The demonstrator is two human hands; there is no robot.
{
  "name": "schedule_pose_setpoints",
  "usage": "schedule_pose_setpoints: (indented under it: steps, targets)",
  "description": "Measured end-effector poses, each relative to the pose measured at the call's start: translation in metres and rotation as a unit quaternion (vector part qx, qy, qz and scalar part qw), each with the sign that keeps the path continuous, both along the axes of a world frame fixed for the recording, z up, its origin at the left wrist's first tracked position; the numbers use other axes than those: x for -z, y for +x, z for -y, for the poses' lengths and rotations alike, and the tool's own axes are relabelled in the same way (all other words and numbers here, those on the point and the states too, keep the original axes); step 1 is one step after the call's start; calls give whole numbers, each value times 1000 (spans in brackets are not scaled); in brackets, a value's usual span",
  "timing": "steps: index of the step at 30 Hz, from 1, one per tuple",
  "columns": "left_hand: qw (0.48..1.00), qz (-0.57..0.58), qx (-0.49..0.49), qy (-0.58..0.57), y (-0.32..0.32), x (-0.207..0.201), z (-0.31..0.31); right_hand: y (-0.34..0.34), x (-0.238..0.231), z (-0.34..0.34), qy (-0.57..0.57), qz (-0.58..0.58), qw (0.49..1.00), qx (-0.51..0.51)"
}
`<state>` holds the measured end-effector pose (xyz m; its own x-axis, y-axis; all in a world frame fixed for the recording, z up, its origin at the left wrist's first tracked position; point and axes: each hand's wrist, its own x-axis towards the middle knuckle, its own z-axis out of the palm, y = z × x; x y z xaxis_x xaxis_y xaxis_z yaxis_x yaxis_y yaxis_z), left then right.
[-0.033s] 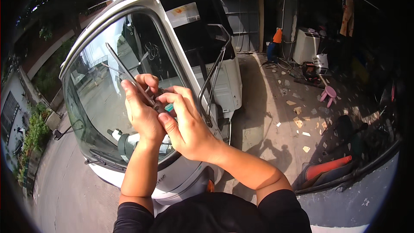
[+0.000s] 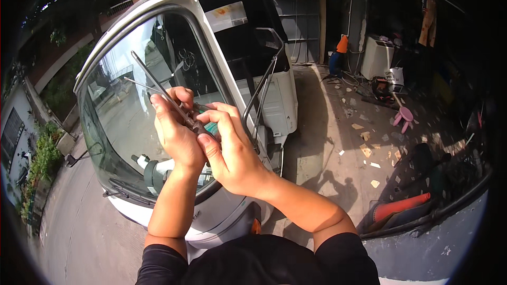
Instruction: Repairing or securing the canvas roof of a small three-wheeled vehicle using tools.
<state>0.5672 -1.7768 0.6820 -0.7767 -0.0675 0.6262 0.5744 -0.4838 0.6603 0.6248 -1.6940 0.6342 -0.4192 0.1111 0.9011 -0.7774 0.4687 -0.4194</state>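
In front of the small vehicle's windshield [image 2: 121, 105], I hold up a long metal rod [image 2: 153, 79] with a dark, knobby lower end. My left hand [image 2: 177, 134] is closed round it, and it tilts up to the left. My right hand [image 2: 229, 150] has bent fingers round a teal handle [image 2: 211, 128], its thumb against the rod's knobby end. A second, thinner metal shaft [image 2: 138, 83] sticks out left beyond the left fingers. It may belong to the teal handle; the hands hide where they join.
The white vehicle cab [image 2: 288, 103] fills the middle, with a side mirror [image 2: 269, 39] and a lower wiper [image 2: 129, 195]. At right lie scattered pale pieces [image 2: 365, 150], a pink stool [image 2: 404, 119], an orange cone [image 2: 401, 207] and a white cabinet [image 2: 377, 58].
Both hands and the rod have shifted slightly right, and a little more of the teal handle shows. The holds look the same.
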Motion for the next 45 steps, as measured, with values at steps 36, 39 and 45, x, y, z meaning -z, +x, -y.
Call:
schedule_pose_setpoints:
  steps: [36, 39, 45]
  targets:
    - [526, -412, -526, -526, -211, -156, -138, -86, -261, -82, 341, 11, 805, 484]
    - [526, -399, -543, -519, -219, -153, -141, -105, -272, -72, 389, 43, 769, 506]
    - [550, -373, -544, -513, -227, -150, -145, -109, -287, -47, 433, 55, 702, 563]
